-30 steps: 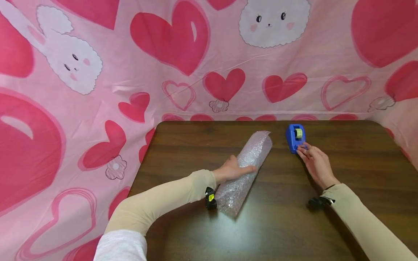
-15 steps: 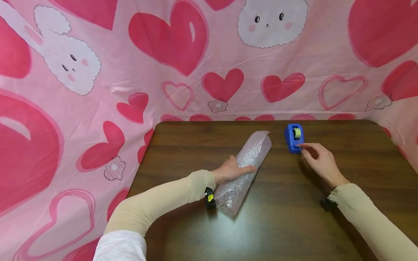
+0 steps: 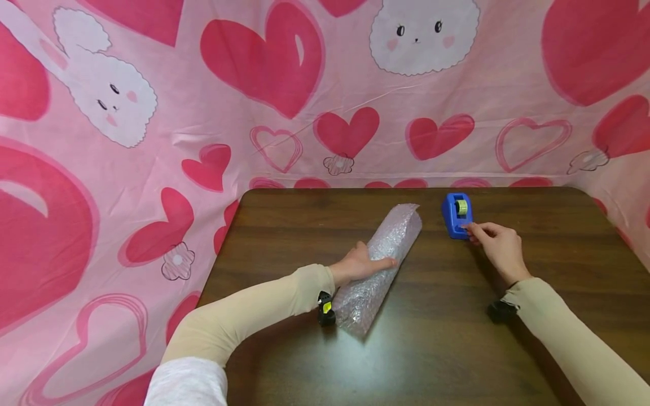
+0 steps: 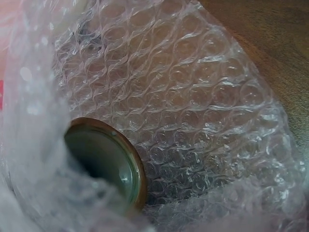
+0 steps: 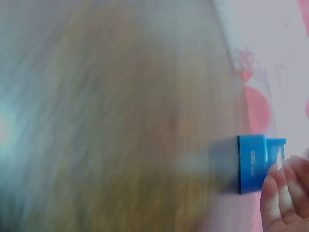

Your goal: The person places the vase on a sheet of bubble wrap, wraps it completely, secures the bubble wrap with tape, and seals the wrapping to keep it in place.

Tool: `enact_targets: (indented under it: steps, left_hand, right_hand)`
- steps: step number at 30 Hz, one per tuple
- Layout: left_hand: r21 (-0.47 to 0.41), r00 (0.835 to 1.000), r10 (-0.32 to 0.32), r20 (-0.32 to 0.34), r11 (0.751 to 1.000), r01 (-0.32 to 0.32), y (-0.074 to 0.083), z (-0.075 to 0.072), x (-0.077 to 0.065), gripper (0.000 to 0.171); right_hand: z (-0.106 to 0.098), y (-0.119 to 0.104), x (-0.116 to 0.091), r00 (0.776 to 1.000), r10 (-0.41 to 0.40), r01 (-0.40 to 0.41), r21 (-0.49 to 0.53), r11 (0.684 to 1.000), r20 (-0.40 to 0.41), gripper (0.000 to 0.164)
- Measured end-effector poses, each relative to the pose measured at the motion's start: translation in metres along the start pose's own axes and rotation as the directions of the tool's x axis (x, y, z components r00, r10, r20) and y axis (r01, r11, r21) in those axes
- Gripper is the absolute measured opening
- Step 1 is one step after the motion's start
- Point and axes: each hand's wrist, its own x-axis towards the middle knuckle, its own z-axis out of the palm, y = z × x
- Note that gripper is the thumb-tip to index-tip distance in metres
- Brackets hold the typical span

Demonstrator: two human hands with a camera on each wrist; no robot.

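Note:
A roll of bubble wrap (image 3: 393, 234) lies slantwise on the table. My left hand (image 3: 359, 265) grips it around its middle, thumb stretched across the top; its other fingers are mostly hidden. Inside the wrap's loose end, the left wrist view shows a round ceramic piece with a brown rim (image 4: 140, 179) and a glossy green inside; the rest of it is covered. To the right stands a blue tape dispenser (image 3: 451, 217) with a yellowish tape roll (image 3: 461, 207). At its front edge my right hand (image 3: 500, 248) pinches the tape's end (image 5: 279, 160) between thumb and fingertips.
The brown wooden table (image 3: 304, 225) has its far edge against a pink curtain (image 3: 284, 152) printed with hearts and rabbits. Bare tabletop shows between the bubble wrap and the dispenser. Each wrist wears a small black camera.
My right hand first drew back slightly to the right from the dispenser's front, then shifted a little, with the fingertips still close to it. The left hand and the bubble wrap stayed put.

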Motion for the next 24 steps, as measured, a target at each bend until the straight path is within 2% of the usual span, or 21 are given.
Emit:
enact_targets:
  steps: [6,10,12,15,17,19,21,24]
  left_hand:
    - [0.000,1.000,0.003,0.003,1.000,-0.003,-0.002,0.001,0.002,0.116]
    - [-0.016,1.000,-0.002,0.008,1.000,0.002,-0.002,0.002,0.003,0.117]
    - [-0.020,1.000,-0.001,0.010,1.000,0.002,-0.002,0.002,0.003,0.117]
    - [-0.023,1.000,-0.003,0.012,1.000,0.003,-0.002,0.002,0.002,0.117]
    - [-0.025,1.000,-0.005,0.011,1.000,0.005,-0.002,0.001,0.002,0.118]
    - [-0.032,1.000,-0.005,0.012,0.999,0.005,-0.001,0.001,0.001,0.118]
    - [-0.034,1.000,-0.004,0.014,0.999,0.005,-0.001,0.000,0.001,0.118]
    - [-0.036,1.000,-0.010,0.005,0.999,0.011,-0.002,0.000,0.001,0.118]
  right_hand:
    - [0.008,-0.004,0.002,0.997,0.074,-0.075,0.019,0.997,0.010,0.039]
    - [0.013,-0.005,0.002,0.987,0.159,-0.161,0.121,0.980,0.023,0.042]
    - [0.014,-0.005,0.003,0.975,0.215,-0.222,0.204,0.953,0.057,0.043]
    - [0.013,-0.006,0.006,0.947,0.293,-0.321,0.343,0.883,0.133,0.046]
    - [0.012,-0.006,0.008,0.924,0.333,-0.381,0.402,0.833,0.186,0.049]
    - [0.009,-0.007,0.011,0.904,0.360,-0.426,0.426,0.798,0.231,0.052]
    - [0.008,-0.008,0.013,0.890,0.370,-0.452,0.410,0.792,0.267,0.052]
    - [0.007,-0.010,0.016,0.882,0.363,-0.459,0.383,0.801,0.299,0.044]
